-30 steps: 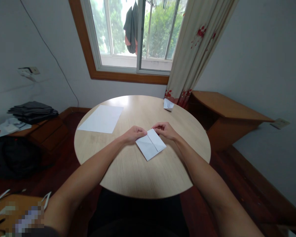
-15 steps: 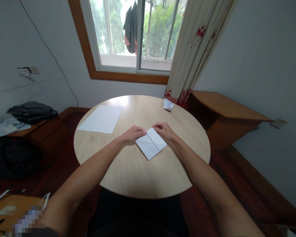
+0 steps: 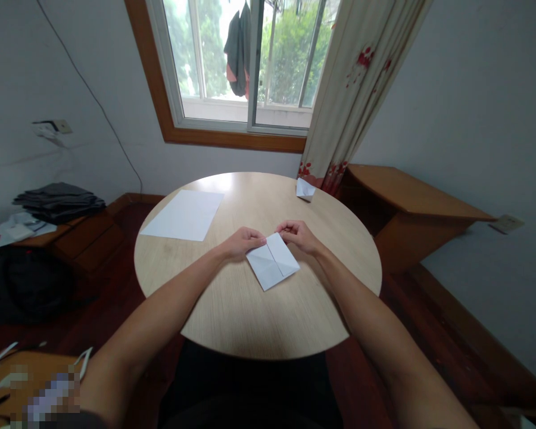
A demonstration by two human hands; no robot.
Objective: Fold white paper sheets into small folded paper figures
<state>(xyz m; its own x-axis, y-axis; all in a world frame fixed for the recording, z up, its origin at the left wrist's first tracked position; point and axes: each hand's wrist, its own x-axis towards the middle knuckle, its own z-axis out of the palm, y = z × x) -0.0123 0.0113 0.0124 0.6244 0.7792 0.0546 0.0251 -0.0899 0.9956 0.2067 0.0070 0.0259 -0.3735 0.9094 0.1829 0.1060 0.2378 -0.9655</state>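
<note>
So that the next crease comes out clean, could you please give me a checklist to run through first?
1. Folded paper lies flat on the table: ok.
2. Left hand touches its far corner: ok.
3. Right hand touches the same corner: ok.
4. Its edges meet evenly along the middle line: cannot tell.
5. Blank sheet lies apart from both hands: ok.
6. Small folded piece sits apart, near the far edge: ok.

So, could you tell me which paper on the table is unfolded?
The large sheet at the table's far left. The paper at the left hand and right hand is creased; the small piece by the curtain is folded up.
</note>
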